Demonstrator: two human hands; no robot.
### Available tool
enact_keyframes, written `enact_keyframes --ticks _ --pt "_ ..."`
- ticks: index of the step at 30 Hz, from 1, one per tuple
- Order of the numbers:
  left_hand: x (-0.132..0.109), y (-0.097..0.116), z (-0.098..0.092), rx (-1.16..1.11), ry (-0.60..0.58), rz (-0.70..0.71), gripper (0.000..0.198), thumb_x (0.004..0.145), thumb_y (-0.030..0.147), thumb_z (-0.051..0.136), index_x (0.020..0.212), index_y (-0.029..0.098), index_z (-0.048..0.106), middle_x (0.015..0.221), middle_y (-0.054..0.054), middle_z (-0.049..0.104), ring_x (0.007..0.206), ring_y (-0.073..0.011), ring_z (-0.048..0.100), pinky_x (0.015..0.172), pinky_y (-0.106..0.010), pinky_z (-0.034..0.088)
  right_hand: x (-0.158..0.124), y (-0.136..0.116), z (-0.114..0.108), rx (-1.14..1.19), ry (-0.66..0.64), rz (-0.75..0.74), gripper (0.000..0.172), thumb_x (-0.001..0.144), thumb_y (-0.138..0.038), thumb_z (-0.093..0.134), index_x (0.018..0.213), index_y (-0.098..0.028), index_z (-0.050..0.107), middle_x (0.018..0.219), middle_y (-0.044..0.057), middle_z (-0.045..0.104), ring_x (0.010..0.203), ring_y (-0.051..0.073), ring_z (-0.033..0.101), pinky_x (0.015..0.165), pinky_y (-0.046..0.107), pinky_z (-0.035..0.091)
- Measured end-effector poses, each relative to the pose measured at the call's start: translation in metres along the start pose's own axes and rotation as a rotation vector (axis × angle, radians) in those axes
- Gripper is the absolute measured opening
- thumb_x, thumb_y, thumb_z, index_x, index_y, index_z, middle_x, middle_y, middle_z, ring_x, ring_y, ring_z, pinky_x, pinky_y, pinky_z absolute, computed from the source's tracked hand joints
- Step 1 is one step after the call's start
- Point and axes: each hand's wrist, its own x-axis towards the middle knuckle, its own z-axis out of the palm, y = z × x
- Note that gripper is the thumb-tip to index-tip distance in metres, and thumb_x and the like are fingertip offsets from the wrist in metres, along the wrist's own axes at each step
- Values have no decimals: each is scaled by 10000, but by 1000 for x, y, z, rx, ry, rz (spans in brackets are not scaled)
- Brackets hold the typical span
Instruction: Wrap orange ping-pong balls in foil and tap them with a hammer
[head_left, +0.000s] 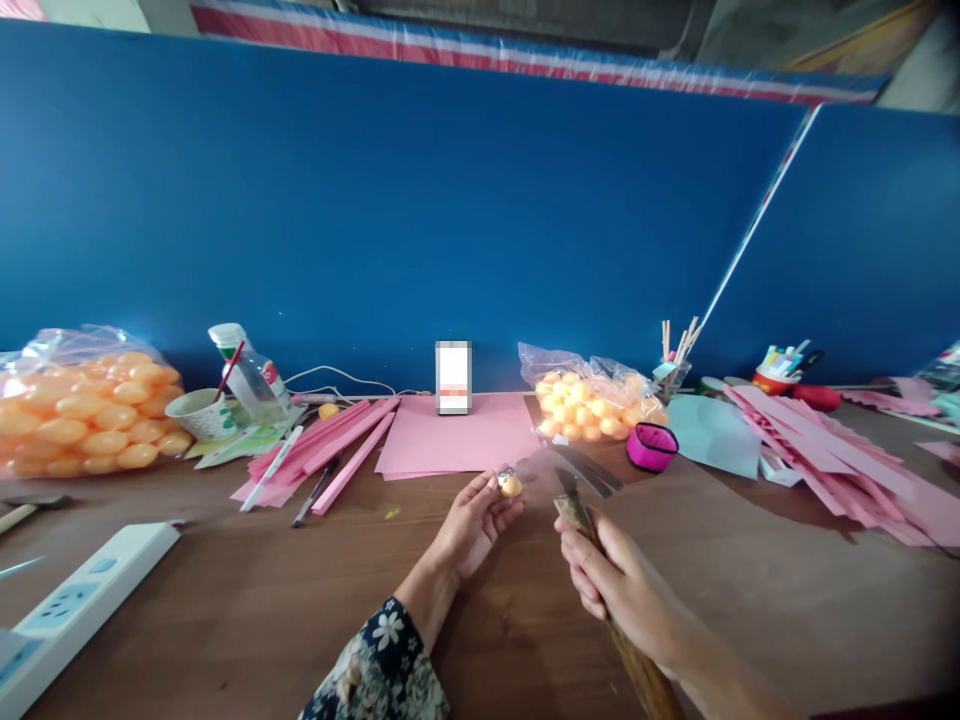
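Observation:
Near the middle of the brown table, my left hand (478, 520) pinches a small yellowish, rounded piece (511, 485) with a dark and silvery patch on its top. To the right, my right hand (611, 570) is wrapped round a wooden handle (576, 512), which slants from the lower right up toward the left hand. A dark tool head at the handle's upper end is blurred, so its shape is hard to make out. The head lies a little to the right of the small piece, with a gap between them. Pink paper sheets (461, 435) lie just beyond the left hand.
Bags of orange pieces (90, 415) and yellow pieces (581, 405) stand left and centre right. Pink strips (322, 450), a pen (315, 492), a bottle (251, 375), a power strip (90, 600), a magenta ring (652, 448) and folded pink paper (832, 455) lie around. A blue partition (420, 200) rises behind.

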Motion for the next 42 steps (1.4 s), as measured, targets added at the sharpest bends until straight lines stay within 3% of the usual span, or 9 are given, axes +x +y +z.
enact_keyframes --ticks 8,17,26,32,42 --pt "1 -2 -3 18 -25 31 265 743 239 638 983 137 585 884 -87 676 750 -149 653 707 -244 501 1 1 0 11 10 8 284 847 -496 424 860 -213 452 626 -62 375 448 60 332 377 171 291" --pt "-3 1 2 18 -103 54 338 709 202 671 1035 139 608 981 -114 668 829 -186 643 757 -292 475 4 0 3 35 -9 34 285 833 -497 447 854 -214 456 615 -69 379 443 56 326 380 167 285" --pt "-2 1 0 39 -49 42 397 734 216 648 1119 157 566 939 -95 676 755 -149 648 729 -273 491 1 -1 2 18 -2 21 270 857 -478 419 885 -212 455 627 -64 381 454 56 330 390 172 289" --pt "-2 0 0 26 -65 39 406 729 214 651 1120 153 560 953 -106 677 816 -178 652 741 -280 498 3 5 3 59 -6 52 292 832 -500 449 833 -208 445 628 -66 380 450 52 328 389 171 280" --pt "0 1 -3 -2 -5 69 269 687 201 689 931 164 582 848 -43 668 779 -156 652 734 -254 493 -1 0 0 -5 11 16 270 853 -480 426 858 -212 455 622 -62 399 448 53 333 383 171 292"
